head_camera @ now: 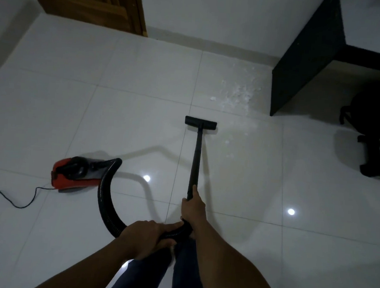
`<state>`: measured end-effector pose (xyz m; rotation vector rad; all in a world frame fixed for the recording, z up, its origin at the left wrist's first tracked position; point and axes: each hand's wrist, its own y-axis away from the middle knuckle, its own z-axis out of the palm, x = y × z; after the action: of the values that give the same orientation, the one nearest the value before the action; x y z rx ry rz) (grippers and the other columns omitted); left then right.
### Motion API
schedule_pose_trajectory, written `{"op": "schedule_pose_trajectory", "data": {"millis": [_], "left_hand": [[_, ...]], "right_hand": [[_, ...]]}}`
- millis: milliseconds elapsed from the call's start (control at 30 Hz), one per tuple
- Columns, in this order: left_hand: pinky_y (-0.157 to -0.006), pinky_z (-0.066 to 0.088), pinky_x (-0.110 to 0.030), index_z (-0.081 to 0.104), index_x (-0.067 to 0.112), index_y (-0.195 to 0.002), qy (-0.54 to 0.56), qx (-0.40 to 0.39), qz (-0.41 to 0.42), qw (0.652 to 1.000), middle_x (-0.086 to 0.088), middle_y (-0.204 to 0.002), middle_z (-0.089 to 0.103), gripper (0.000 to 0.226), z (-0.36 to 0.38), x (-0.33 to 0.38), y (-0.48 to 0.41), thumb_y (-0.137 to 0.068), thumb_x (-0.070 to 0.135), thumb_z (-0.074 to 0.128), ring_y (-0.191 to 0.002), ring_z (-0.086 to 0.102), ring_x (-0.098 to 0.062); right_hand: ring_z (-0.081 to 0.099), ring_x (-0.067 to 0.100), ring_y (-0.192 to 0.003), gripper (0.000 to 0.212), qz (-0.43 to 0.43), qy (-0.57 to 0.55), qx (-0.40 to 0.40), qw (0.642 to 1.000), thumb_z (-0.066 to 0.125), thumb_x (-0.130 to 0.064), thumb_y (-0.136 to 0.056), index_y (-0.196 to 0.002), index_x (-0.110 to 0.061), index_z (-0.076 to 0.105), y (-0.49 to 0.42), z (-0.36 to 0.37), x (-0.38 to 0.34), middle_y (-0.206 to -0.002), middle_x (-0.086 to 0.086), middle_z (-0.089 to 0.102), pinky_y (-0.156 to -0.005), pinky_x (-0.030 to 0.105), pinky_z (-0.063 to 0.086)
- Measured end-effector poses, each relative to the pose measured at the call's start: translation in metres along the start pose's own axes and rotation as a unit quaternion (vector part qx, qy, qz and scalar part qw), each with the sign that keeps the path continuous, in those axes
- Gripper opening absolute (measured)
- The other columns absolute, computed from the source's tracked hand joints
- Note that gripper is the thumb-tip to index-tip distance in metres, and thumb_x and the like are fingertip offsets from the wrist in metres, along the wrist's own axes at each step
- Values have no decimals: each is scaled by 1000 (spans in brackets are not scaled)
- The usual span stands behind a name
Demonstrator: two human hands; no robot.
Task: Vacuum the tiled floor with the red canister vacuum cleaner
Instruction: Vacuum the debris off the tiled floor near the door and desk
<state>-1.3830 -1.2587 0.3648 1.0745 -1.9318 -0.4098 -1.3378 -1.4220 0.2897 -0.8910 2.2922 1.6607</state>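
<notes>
Right hand (193, 208) is closing its fingers round the lower end of the black wand (196, 157), thumb lying up along it. The left hand (146, 235) is gripping the ribbed black hose (101, 196) just behind, its forefinger reaching along the bend toward the right hand. The joint where hose meets wand is hiding under the two hands, and the forearms and dark-trousered legs (182, 267) are running out of sight at the bottom. One floor head (200, 122) is sitting flat on the pale tiled floor (121, 82), straddling a grout line. One red vacuum cleaner (74, 177) is lying well to the left, and the hose is curving from its front round to the hands. Its single cord (16, 206) is trailing off the left edge. A scatter of white crumbs (237, 93), too fine and blurred to count, is spreading just beyond the head to its right, up against the foot of a black desk (302, 68). A dark chair (373, 116) beside it is cut off by the right edge and hard to make out. Two round glints are shining on the tiles. Open floor is stretching left and ahead to a wooden door (93, 4).
</notes>
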Motion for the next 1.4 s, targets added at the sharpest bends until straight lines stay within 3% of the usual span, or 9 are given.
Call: {"op": "schedule_pose_trajectory", "data": {"millis": [167,300,533,667,933,1033,1200,1333,1400], "left_hand": [[-90,53,-42,10,61,-147,8,-24,3,1000,-13,-118,59,88,46,28,25,-65,92,-1,-97,66,-27],[-96,51,-46,7,59,-148,-15,-44,-20,999,-32,-134,50,90,94,51,37,-65,91,2,-109,63,-36],[-94,48,-37,13,52,-153,-57,-87,-22,994,-39,-141,39,75,155,112,71,-83,80,18,-110,64,-33],[-100,47,-45,-6,70,-136,-41,-96,-29,994,-42,-142,37,76,193,120,78,-64,93,3,-124,54,-45],[-108,41,-58,-7,73,-138,-24,-124,-61,990,-48,-135,38,57,228,124,76,-91,76,26,-129,39,-59],[-109,38,-54,8,56,-151,-37,-135,-59,988,-45,-135,42,60,230,119,69,-98,65,34,-132,39,-54],[-111,40,-52,-6,57,-148,-44,-134,-53,989,-57,-141,-14,66,219,96,44,-96,68,33,-136,32,-57],[-120,22,-56,5,48,-154,-62,-120,-23,991,-43,-146,32,76,182,93,33,-85,77,16,-139,38,-46],[-115,31,-58,4,54,-152,-62,-103,-17,993,-38,-145,38,75,161,81,23,-83,80,13,-138,36,-48]], "right_hand": [[67,24,-82,69,10,5,24,1000,49,-24,-98,-155,-40,13,29,2,61,-118,10,60,-74,42,60],[66,20,-67,69,4,5,25,1000,47,-22,-98,-154,-39,12,58,-3,109,-117,10,61,-57,31,58],[64,20,-68,70,19,-10,18,1000,47,-20,-97,-155,-38,12,115,-20,197,-116,10,60,-59,32,59],[62,18,-71,70,25,2,14,1000,47,-20,-97,-156,-33,12,135,-24,234,-124,12,58,-51,23,47],[63,22,-80,71,44,-8,8,999,46,-23,-95,-155,-36,13,142,-16,270,-128,13,55,-58,28,52],[59,16,-71,70,48,-11,1,999,47,-21,-97,-156,-36,12,129,-14,268,-128,13,55,-49,22,43],[60,18,-73,70,56,-10,10,998,48,-23,-97,-156,-37,13,100,-14,244,-129,13,55,-56,26,49],[66,25,-80,71,74,-33,24,996,50,-24,-96,-154,-41,14,79,-17,212,-131,12,54,-71,40,60],[67,26,-79,71,75,-37,24,996,50,-24,-96,-154,-41,13,64,-18,190,-130,12,55,-68,39,61]]}}
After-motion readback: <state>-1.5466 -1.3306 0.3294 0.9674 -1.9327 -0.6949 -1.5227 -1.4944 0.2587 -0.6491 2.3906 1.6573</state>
